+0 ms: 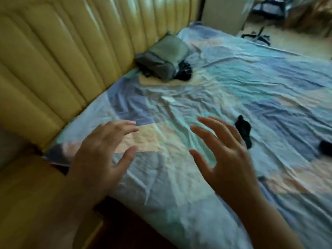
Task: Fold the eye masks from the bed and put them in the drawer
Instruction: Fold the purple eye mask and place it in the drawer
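Observation:
A black eye mask [243, 130] lies on the patchwork bed sheet [251, 83], just right of my right hand [228, 159]. A second dark piece [325, 147] shows at the right edge, partly cut off. My right hand hovers over the sheet with fingers spread, holding nothing. My left hand [100, 153] hovers near the bed's left edge, also spread and empty. The whole view is blurred. No drawer is in view.
A padded yellow headboard [71, 51] runs along the left. A grey-green folded bundle [161, 56] with dark cloth [183, 71] beside it lies by the headboard. A small white scrap [168, 99] rests mid-bed. A wooden surface [36, 203] is at lower left; floor clutter far right.

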